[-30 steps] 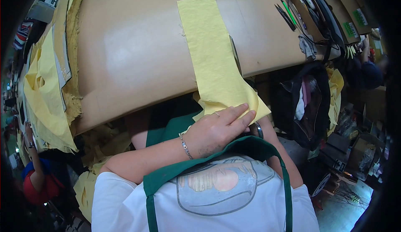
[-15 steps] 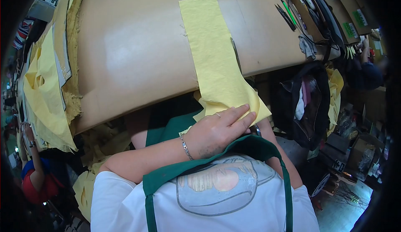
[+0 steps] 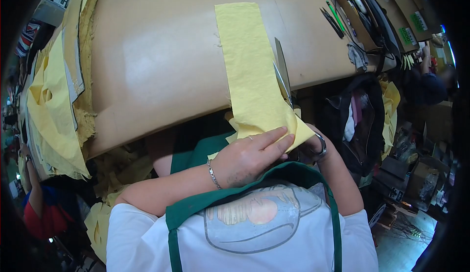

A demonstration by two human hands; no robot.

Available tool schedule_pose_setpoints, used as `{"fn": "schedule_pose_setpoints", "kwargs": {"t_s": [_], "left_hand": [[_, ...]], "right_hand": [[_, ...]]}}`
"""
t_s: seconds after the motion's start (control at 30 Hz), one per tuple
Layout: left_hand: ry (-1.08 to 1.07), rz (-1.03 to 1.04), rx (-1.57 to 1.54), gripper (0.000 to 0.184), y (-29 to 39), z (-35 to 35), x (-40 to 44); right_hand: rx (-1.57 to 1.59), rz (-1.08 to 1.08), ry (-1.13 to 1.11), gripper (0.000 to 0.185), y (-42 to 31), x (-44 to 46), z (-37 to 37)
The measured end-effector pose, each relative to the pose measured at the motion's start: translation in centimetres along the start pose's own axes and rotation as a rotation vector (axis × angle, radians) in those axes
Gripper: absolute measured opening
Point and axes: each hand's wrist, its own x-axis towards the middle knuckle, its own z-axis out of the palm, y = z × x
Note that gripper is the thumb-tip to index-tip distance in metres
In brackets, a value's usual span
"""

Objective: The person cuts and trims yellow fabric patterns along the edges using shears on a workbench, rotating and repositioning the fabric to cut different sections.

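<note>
A strip of yellow cloth lies lengthwise on the table, its near end folded and bunched over the table edge. My left hand is closed on that near end, fingers pressed together on top, the thumb hidden. To the right of the strip, scissors point away from me with their blades parted, close along the cloth's right edge. My right hand is mostly hidden behind the folded cloth corner. It is at the handle end of the scissors, and its grip is only partly visible.
Stacked yellow cloth and card sit at the table's left side. A green pen, dark tweezers-like tools and a box of tools lie at the right. A black bag hangs right of me. Other people are at both sides.
The scissors have come further out from behind the cloth, with parted blades now showing. My right hand and wrist have moved right into view. The strip has shifted slightly toward me.
</note>
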Motion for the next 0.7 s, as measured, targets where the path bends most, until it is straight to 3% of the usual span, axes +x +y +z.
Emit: {"fn": "schedule_pose_setpoints", "kwargs": {"t_s": [0.1, 0.3, 0.5, 0.7], "left_hand": [[0.015, -0.004, -0.015, 0.041, -0.1, 0.1, -0.2], [0.025, 0.047, -0.019, 0.030, 0.0, -0.1, 0.0], [0.116, 0.083, -0.065, 0.027, -0.5, 0.4, -0.5], [0.072, 0.078, -0.046, 0.026, -0.2, 0.1, -0.6]], "right_hand": [[0.115, -0.076, -0.085, 0.036, 0.7, 0.8, -0.7], [-0.341, -0.165, 0.104, 0.038, 0.6, 1.8, -0.4], [-0.429, -0.178, 0.180, 0.039, 0.2, 1.9, 0.3], [-0.539, -0.264, 0.238, 0.043, 0.7, 2.3, 0.1]]}}
